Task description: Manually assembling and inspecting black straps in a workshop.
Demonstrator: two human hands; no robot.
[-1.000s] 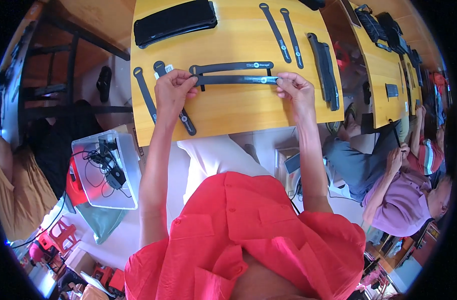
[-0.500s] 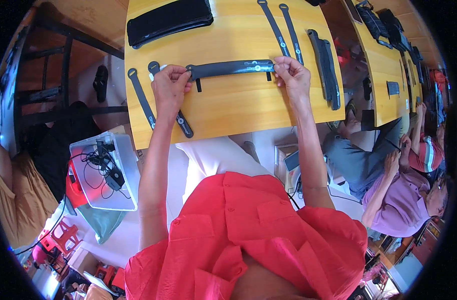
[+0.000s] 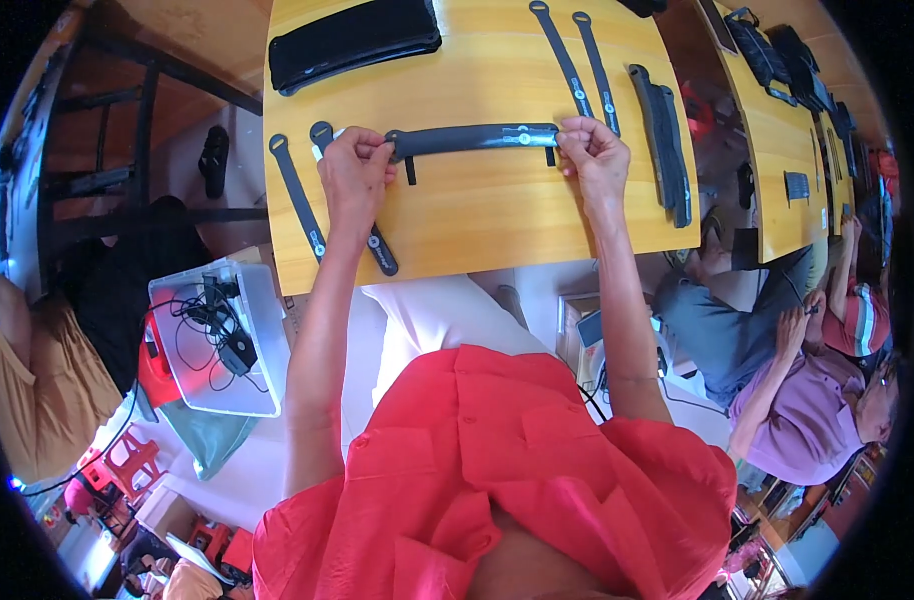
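Black padded strap [image 3: 474, 138] stretched flat across yellow wooden desk [image 3: 497, 215]. Left hand [image 3: 355, 168] grip pinched shut on its left end, right hand [image 3: 594, 152] grip pinched on right end. Thin black straps [image 3: 299, 198] lie beside left hand.

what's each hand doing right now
Left hand: closed on one end of the long black strap.
Right hand: closed on its other end.
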